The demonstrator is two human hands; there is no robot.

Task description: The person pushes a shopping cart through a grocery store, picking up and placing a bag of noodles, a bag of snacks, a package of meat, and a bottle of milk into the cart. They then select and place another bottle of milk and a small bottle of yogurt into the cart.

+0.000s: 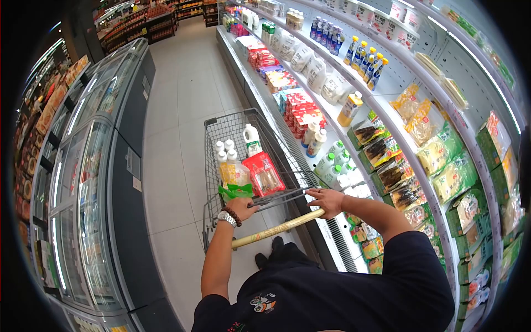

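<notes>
In the head view, a grey wire shopping cart (221, 123) stands in front of me. My left hand (241, 208), below a watch and a beaded bracelet, is closed on the left part of the cart's grey bar. My right hand (327, 202) is closed at the bar's right end, above the yellow push handle (276, 228). Inside the cart are a white jug (251, 136) with a green label, several white-capped bottles (225, 149), a red-edged tray pack (264, 173) and a clear yellowish bag (235, 174). Green packaging (235, 191) lies nearest my left hand.
A refrigerated shelf unit (381, 105) runs close along the right, holding bottles, cartons and packaged foods. Glass-topped freezers (91, 160) line the left. The tiled aisle floor (176, 105) stretches ahead between them, with more shelving (138, 25) at the far end.
</notes>
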